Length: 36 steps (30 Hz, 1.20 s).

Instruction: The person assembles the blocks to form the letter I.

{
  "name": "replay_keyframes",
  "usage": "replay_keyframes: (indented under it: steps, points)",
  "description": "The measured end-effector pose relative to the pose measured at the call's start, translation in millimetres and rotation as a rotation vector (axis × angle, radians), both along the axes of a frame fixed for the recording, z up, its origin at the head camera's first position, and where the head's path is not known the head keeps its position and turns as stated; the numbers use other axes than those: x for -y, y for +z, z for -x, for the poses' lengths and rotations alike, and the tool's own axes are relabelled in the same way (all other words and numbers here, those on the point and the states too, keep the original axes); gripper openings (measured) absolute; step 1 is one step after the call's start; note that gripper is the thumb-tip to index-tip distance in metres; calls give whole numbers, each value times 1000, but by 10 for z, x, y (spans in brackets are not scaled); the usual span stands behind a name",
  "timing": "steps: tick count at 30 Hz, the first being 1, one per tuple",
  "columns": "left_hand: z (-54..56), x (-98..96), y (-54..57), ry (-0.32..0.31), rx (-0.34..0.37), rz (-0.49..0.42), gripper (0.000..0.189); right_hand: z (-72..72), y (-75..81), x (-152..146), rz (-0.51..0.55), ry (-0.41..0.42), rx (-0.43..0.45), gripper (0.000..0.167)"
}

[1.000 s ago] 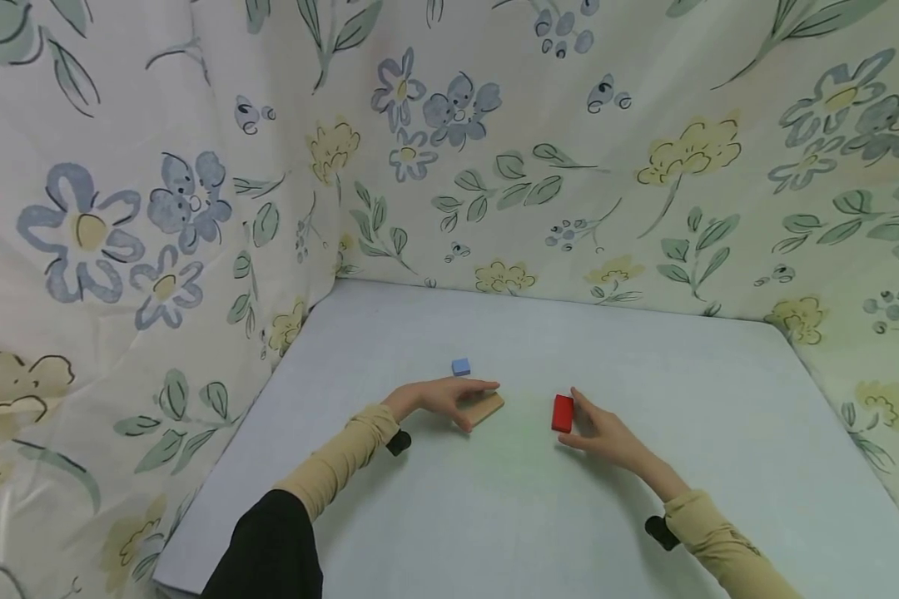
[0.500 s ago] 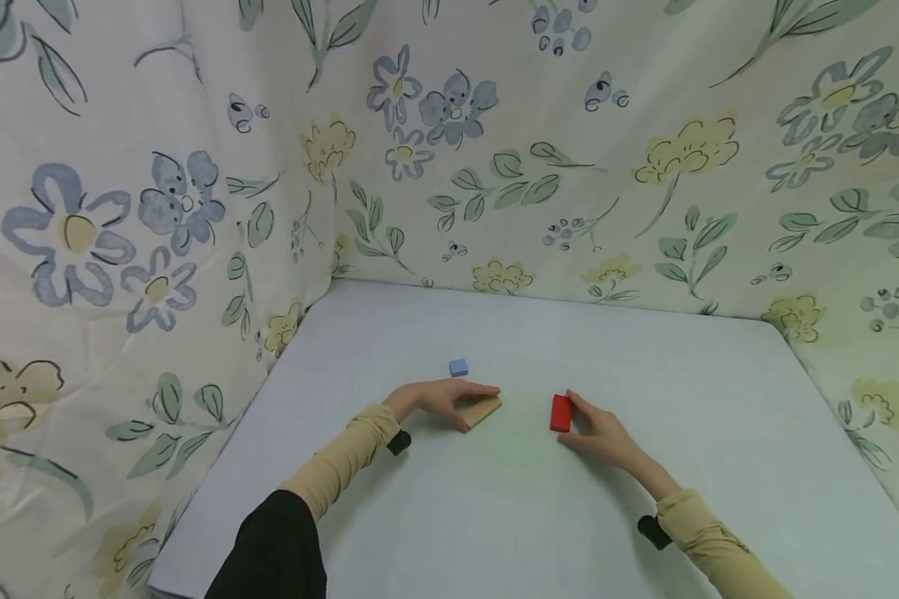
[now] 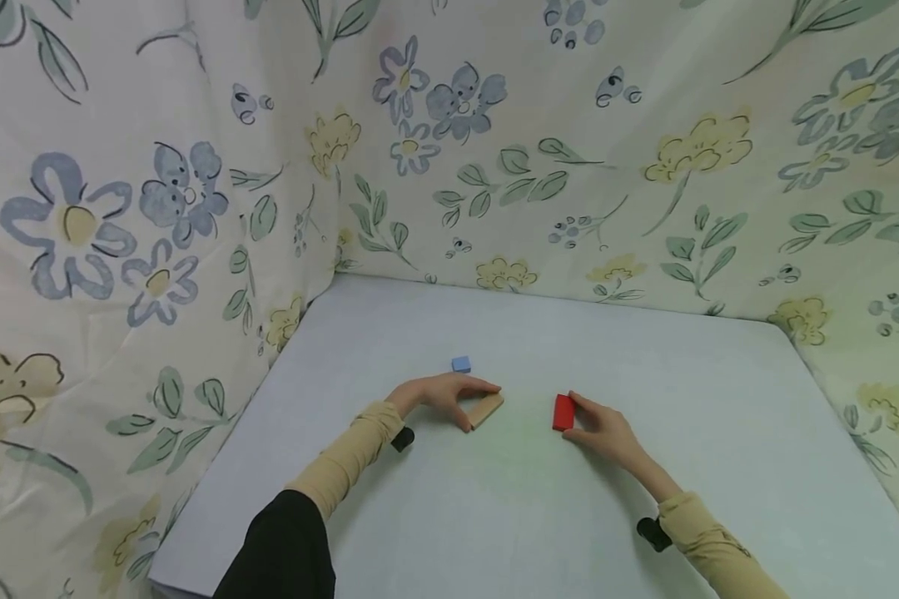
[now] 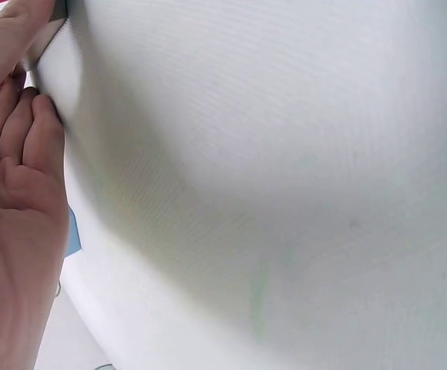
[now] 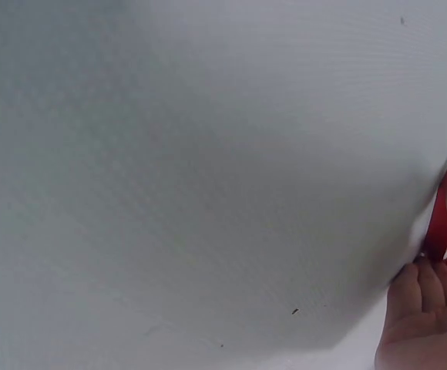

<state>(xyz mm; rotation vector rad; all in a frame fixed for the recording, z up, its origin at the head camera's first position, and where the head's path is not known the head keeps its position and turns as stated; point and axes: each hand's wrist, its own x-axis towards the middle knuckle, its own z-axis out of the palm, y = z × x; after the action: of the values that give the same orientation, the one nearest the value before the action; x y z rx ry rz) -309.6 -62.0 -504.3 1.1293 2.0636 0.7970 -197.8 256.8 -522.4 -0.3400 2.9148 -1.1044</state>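
In the head view my left hand point(image 3: 444, 394) holds a flat, light wooden block point(image 3: 486, 411) on the white table, thumb at its near end and fingers at the far end. Only a small edge of that block point(image 4: 51, 35) shows in the left wrist view, beyond the thumb. To the right, my right hand point(image 3: 608, 434) grips a red rectangular block point(image 3: 563, 413) between thumb and fingers at its two ends. The right wrist view catches the red block point(image 5: 441, 220) at its right edge, partly covered by the thumb. A gap of table separates the two blocks.
A small blue block point(image 3: 460, 364) lies just behind my left hand. The white table point(image 3: 644, 358) is bordered at the back and sides by a flower-printed curtain point(image 3: 524, 191). Faint green marks stain the table between my hands.
The fingers of my right hand have closed in on the red block's ends. My left hand stays at the wooden block, and both blocks keep nearly the same place.
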Motion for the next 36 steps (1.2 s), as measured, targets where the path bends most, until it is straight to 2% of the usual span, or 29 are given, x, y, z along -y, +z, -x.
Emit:
replay_keyframes:
  steps: [8,14,21,29,36]
  points:
    - [-45,-3,23,39,-10,-31,83,8,20,-13,2,-10,6,69]
    - [-48,-12,0,65,-20,-37,82,8,26,-29,6,-6,19,70]
    - [-53,5,-48,83,-34,-39,83,24,15,-32,24,4,38,71]
    - [-71,0,-48,100,-39,-24,82,38,8,-26,68,9,64,71]
    - [-78,-8,-34,109,-40,-32,82,55,43,-23,88,18,52,71]
